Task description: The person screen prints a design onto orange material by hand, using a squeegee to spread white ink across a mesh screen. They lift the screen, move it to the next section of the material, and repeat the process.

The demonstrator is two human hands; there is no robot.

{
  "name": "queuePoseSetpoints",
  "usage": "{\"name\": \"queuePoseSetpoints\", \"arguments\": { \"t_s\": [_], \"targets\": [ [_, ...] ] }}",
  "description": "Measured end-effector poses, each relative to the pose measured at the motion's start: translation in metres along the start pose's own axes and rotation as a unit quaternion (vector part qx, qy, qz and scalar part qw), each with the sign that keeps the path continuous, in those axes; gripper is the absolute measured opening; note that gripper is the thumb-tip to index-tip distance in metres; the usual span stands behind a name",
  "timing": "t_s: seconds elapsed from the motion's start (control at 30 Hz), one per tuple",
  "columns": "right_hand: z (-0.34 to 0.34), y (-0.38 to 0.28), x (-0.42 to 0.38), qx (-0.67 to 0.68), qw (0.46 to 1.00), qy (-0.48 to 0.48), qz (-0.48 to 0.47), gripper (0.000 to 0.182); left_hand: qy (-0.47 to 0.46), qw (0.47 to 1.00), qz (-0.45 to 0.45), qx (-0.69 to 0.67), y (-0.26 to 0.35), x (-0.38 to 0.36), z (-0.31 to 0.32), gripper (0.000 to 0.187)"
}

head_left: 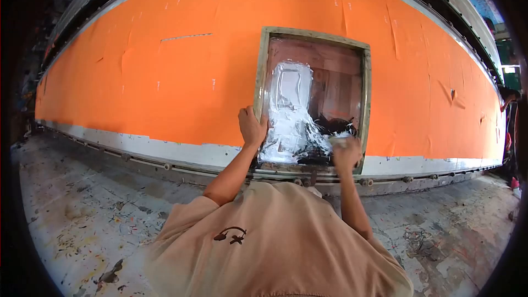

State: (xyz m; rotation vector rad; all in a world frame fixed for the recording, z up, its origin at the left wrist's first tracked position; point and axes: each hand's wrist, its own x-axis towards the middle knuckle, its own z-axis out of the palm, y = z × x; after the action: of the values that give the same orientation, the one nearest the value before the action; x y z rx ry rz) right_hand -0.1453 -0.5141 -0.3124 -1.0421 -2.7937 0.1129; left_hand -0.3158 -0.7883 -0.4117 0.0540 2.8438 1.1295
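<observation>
A screen printing frame [367,82] with a wooden rim lies on the orange surface in front of me. Thick white ink [292,91] covers the left part of its mesh, and black ink [329,126] is smeared into it at the lower right. My left hand [253,127] is closed round the frame's left side. Low in the right part of the frame, my right hand [346,154] is closed over the ink. Something pale shows at its fingers, but blur and the hand itself hide what it is.
A long table covered in an orange sheet [187,88] stretches to both sides, with small marks, creases and tears. Along its near edge runs a metal rail [165,166] with knobs. The floor [82,209] is paint-stained. At the far right, part of another person's arm [509,97] shows.
</observation>
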Motion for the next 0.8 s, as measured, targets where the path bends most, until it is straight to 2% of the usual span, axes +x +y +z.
{"name": "queuePoseSetpoints", "arguments": {
  "t_s": [0.03, 0.07, 0.13, 0.2, 0.27, 0.3, 0.37, 0.47, 0.57, 0.63, 0.7, 0.73, 0.77, 0.8],
  "targets": [
    [-0.028, -0.056, 0.005, -0.023, 0.993, -0.065, -0.099, 0.026, -0.004, 1.0, -0.002, -0.002, 0.001, 0.0, -0.001, 0.055],
    [-0.015, -0.065, 0.021, 0.077, 0.964, -0.137, -0.215, 0.022, -0.004, 1.0, -0.005, -0.008, 0.005, 0.002, -0.006, 0.054],
    [0.003, -0.126, 0.074, 0.056, 0.935, -0.239, -0.257, 0.025, -0.012, 0.999, -0.028, -0.014, 0.008, 0.001, -0.005, 0.053],
    [0.031, -0.173, 0.14, 0.092, 0.91, -0.187, -0.357, 0.025, -0.013, 0.999, -0.027, -0.02, 0.008, 0.0, -0.007, 0.052],
    [0.048, -0.214, 0.191, 0.042, 0.914, -0.202, -0.348, 0.021, -0.004, 0.999, -0.013, -0.035, 0.012, 0.005, -0.015, 0.051],
    [0.065, -0.213, 0.177, 0.039, 0.914, -0.208, -0.346, 0.021, -0.01, 0.999, -0.017, -0.035, 0.009, 0.002, -0.015, 0.051],
    [0.098, -0.197, 0.143, 0.126, 0.944, -0.083, -0.295, 0.02, -0.004, 0.999, -0.027, -0.043, 0.006, 0.004, -0.009, 0.051],
    [0.059, -0.18, 0.084, 0.119, 0.93, -0.104, -0.333, 0.019, -0.001, 0.996, -0.052, -0.071, 0.008, 0.006, -0.005, 0.046],
    [0.033, -0.173, 0.08, 0.101, 0.917, -0.143, -0.36, 0.022, 0.005, 0.996, -0.057, -0.064, 0.007, 0.005, -0.003, 0.045],
    [0.042, -0.172, 0.131, 0.076, 0.891, -0.336, -0.296, 0.025, -0.02, 0.996, -0.061, -0.063, 0.008, 0.006, -0.006, 0.043],
    [0.026, -0.211, 0.173, 0.09, 0.898, -0.368, -0.225, 0.026, 0.007, 0.997, -0.052, -0.061, 0.013, 0.007, -0.009, 0.043],
    [0.04, -0.215, 0.178, 0.096, 0.898, -0.362, -0.229, 0.026, 0.028, 0.996, -0.049, -0.063, 0.017, 0.009, -0.013, 0.043],
    [0.057, -0.217, 0.178, 0.131, 0.925, -0.222, -0.281, 0.026, 0.036, 0.997, -0.043, -0.061, 0.02, 0.013, -0.018, 0.043],
    [0.074, -0.217, 0.175, 0.161, 0.929, -0.077, -0.324, 0.025, -0.028, 0.989, -0.102, -0.101, 0.027, 0.017, -0.027, 0.043]
  ]
}}
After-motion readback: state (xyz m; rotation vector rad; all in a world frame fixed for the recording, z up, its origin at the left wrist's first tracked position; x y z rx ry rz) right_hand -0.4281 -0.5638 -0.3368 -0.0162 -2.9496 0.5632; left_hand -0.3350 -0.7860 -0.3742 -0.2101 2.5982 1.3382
